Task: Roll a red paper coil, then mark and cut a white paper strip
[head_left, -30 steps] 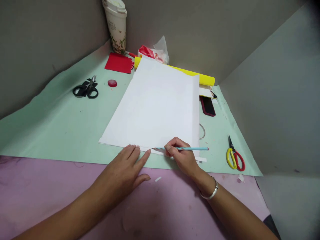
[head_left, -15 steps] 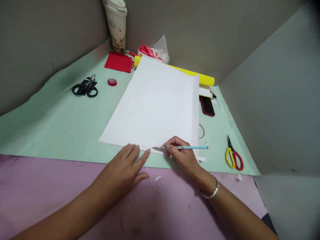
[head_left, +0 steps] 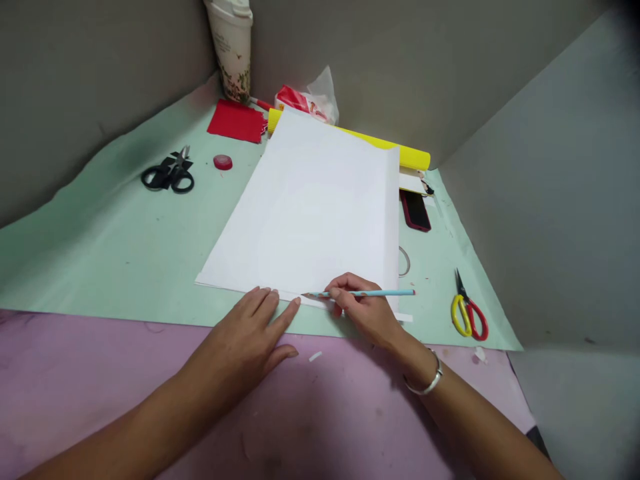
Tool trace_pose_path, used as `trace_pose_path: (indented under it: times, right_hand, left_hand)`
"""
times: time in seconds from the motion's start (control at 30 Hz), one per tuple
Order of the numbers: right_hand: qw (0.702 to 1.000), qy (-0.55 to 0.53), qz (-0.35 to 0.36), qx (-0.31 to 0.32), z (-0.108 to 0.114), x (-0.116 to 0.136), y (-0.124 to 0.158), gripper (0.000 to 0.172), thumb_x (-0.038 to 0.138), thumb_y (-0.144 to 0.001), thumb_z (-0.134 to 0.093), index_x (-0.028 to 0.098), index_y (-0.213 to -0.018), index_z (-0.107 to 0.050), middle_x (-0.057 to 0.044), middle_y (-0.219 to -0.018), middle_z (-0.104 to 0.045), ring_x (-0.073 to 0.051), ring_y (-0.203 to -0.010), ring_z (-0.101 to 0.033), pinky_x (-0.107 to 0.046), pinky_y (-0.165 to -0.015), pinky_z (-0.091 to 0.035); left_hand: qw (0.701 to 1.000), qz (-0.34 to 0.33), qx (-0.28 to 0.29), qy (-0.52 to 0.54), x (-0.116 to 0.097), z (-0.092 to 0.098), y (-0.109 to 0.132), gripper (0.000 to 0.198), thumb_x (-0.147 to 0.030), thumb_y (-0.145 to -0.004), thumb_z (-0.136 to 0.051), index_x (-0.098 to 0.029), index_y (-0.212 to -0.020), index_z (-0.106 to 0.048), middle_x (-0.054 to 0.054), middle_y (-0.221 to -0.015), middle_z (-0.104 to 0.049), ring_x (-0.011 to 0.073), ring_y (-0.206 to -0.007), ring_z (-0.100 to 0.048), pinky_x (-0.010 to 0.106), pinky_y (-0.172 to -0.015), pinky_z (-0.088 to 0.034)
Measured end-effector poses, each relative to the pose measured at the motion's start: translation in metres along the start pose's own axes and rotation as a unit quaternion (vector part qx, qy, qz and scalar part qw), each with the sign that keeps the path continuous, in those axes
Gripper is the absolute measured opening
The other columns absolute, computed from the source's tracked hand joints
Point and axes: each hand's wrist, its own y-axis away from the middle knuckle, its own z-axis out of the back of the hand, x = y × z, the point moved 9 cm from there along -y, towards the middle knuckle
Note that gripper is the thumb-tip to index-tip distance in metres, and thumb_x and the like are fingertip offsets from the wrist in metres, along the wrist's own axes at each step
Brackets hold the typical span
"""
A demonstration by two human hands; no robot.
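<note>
A large white sheet of paper [head_left: 315, 207] lies across the middle of the pale green mat [head_left: 125, 267]. My left hand [head_left: 260, 327] rests flat, fingers stretched out, its tips pressing on the sheet's near edge. Pinched in my right hand [head_left: 363, 307] is a light blue pencil [head_left: 390, 293], held almost level, its point at the near edge just by my left index fingertip. A narrow white paper strip [head_left: 404, 318] lies along that edge and sticks out to the right of my right hand.
Black-handled scissors [head_left: 170, 175] and a red tape roll [head_left: 223, 162] lie left. Yellow-and-red-handled scissors [head_left: 467, 313] and a phone [head_left: 415, 211] lie right. Behind the sheet are a yellow roll [head_left: 413, 159], red paper [head_left: 235, 121] and a tall cup [head_left: 233, 50]. Grey walls enclose the back and right.
The pencil point has shifted very slightly left along the near edge. My left hand keeps its place; the whole view has tilted a little.
</note>
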Motion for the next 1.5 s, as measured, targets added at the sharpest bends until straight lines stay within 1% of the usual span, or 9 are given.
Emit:
trace_pose_path:
  times: [0.27,0.37,0.47,0.6,0.67,0.73,0.9,1.07,1.5]
  right_hand:
    - [0.999,-0.036,0.002,0.001,-0.002,-0.005,-0.003,0.013,0.031,-0.089,-0.064,0.021,-0.083,-0.069,0.002,-0.062,-0.064,-0.015,-0.063,-0.060,-0.028,-0.061,-0.043]
    - [0.990,-0.142,0.018,-0.005,0.002,-0.009,-0.001,0.017,0.036,-0.093,-0.063,0.021,-0.088,-0.069,-0.002,-0.071,-0.073,-0.016,-0.065,-0.065,-0.029,-0.060,-0.046]
    - [0.977,-0.201,0.069,-0.015,0.012,-0.002,0.006,0.025,0.043,-0.101,-0.054,0.024,-0.106,-0.069,-0.005,-0.088,-0.078,-0.018,-0.075,-0.070,-0.031,-0.066,-0.053]
    - [0.977,0.018,0.210,-0.017,0.013,0.022,0.023,0.018,0.031,-0.100,-0.058,0.026,-0.113,-0.069,-0.006,-0.107,-0.076,-0.021,-0.101,-0.071,-0.037,-0.089,-0.055]
    - [0.949,0.123,0.289,-0.022,0.005,0.031,0.032,0.016,0.023,-0.097,-0.062,0.024,-0.112,-0.066,-0.008,-0.106,-0.075,-0.022,-0.101,-0.069,-0.039,-0.089,-0.055]
    - [0.928,0.172,0.330,-0.033,-0.003,0.031,0.036,0.015,0.017,-0.096,-0.061,0.023,-0.110,-0.064,-0.008,-0.101,-0.074,-0.022,-0.096,-0.068,-0.038,-0.085,-0.056]
    - [0.920,0.203,0.331,-0.052,-0.010,0.020,0.033,0.014,0.012,-0.096,-0.060,0.024,-0.102,-0.062,-0.005,-0.094,-0.071,-0.020,-0.089,-0.065,-0.036,-0.080,-0.054]
    - [0.916,0.217,0.335,-0.052,-0.011,0.019,0.035,0.023,0.003,-0.092,-0.057,0.025,-0.095,-0.061,-0.001,-0.084,-0.068,-0.019,-0.081,-0.061,-0.034,-0.077,-0.051]
    - [0.921,0.199,0.328,-0.064,-0.011,0.015,0.036,0.026,-0.001,-0.090,-0.055,0.024,-0.091,-0.061,-0.002,-0.089,-0.071,-0.018,-0.081,-0.062,-0.034,-0.078,-0.049]
  left_hand:
    - [1.000,-0.003,-0.017,-0.005,-0.002,0.002,0.001,0.061,-0.039,-0.082,-0.080,-0.006,-0.131,-0.064,0.023,-0.112,-0.068,0.0376,-0.107,-0.062,0.051,-0.094,-0.054]
    - [1.000,0.001,-0.020,-0.004,-0.001,0.001,0.002,0.062,-0.040,-0.082,-0.081,-0.007,-0.132,-0.064,0.022,-0.113,-0.067,0.0380,-0.109,-0.061,0.051,-0.095,-0.054]
    - [1.000,-0.002,-0.016,-0.002,-0.001,0.001,0.002,0.061,-0.039,-0.083,-0.080,-0.007,-0.132,-0.063,0.022,-0.112,-0.067,0.0376,-0.108,-0.061,0.051,-0.095,-0.054]
    - [1.000,-0.006,-0.018,-0.001,-0.002,0.002,0.001,0.062,-0.040,-0.082,-0.080,-0.007,-0.132,-0.064,0.022,-0.112,-0.067,0.0379,-0.107,-0.061,0.051,-0.094,-0.055]
    - [1.000,-0.006,-0.018,-0.001,-0.001,0.001,0.001,0.062,-0.040,-0.082,-0.080,-0.007,-0.132,-0.064,0.023,-0.112,-0.067,0.0382,-0.108,-0.061,0.052,-0.094,-0.055]
    - [1.000,-0.002,-0.017,-0.002,-0.001,0.000,0.001,0.062,-0.040,-0.082,-0.080,-0.007,-0.132,-0.064,0.023,-0.113,-0.067,0.0383,-0.109,-0.061,0.052,-0.094,-0.055]
    - [1.000,0.002,-0.007,0.002,0.000,-0.002,0.001,0.058,-0.040,-0.085,-0.077,-0.009,-0.133,-0.065,0.022,-0.115,-0.068,0.0374,-0.111,-0.061,0.051,-0.096,-0.055]
    - [1.000,0.002,-0.005,0.005,0.000,-0.003,0.002,0.060,-0.039,-0.085,-0.077,-0.007,-0.134,-0.064,0.024,-0.116,-0.067,0.0389,-0.111,-0.061,0.053,-0.095,-0.055]
    - [1.000,0.016,0.006,0.021,0.001,-0.003,0.002,0.057,-0.038,-0.087,-0.075,-0.009,-0.135,-0.063,0.023,-0.116,-0.067,0.0379,-0.112,-0.060,0.053,-0.099,-0.052]
